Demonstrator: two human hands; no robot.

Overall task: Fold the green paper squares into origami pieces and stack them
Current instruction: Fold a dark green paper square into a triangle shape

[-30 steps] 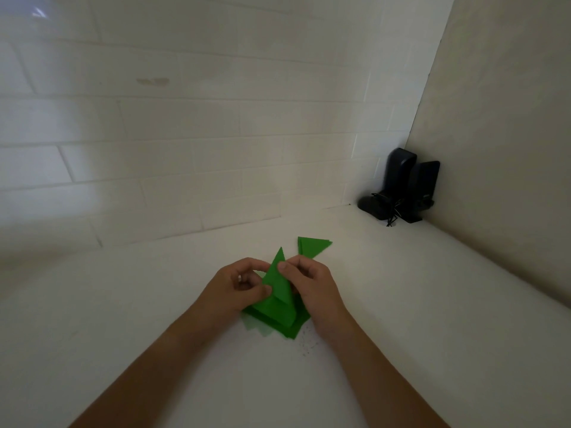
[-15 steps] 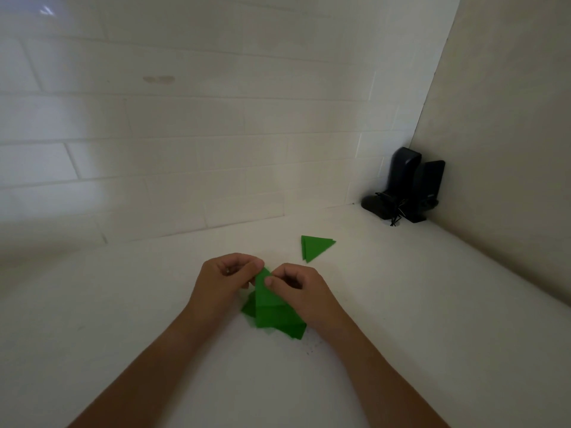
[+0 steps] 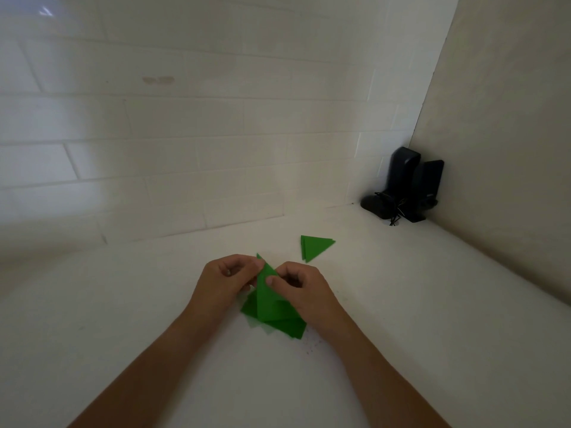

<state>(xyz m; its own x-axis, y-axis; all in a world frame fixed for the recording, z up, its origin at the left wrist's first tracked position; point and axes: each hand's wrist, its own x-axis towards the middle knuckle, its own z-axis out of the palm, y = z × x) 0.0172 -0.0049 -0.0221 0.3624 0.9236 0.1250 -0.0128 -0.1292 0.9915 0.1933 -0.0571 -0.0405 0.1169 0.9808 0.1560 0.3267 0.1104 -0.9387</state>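
On white counter (image 3: 401, 319), left hand (image 3: 227, 281), right hand (image 3: 304, 288) pinching green paper (image 3: 268, 299)

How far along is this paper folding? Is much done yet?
Done: a small stack of folded triangles lies apart on the counter. In hand: the left hand and right hand pinch one green sheet, partly folded to a point. Left: a pile of green squares lies under it, count unclear.
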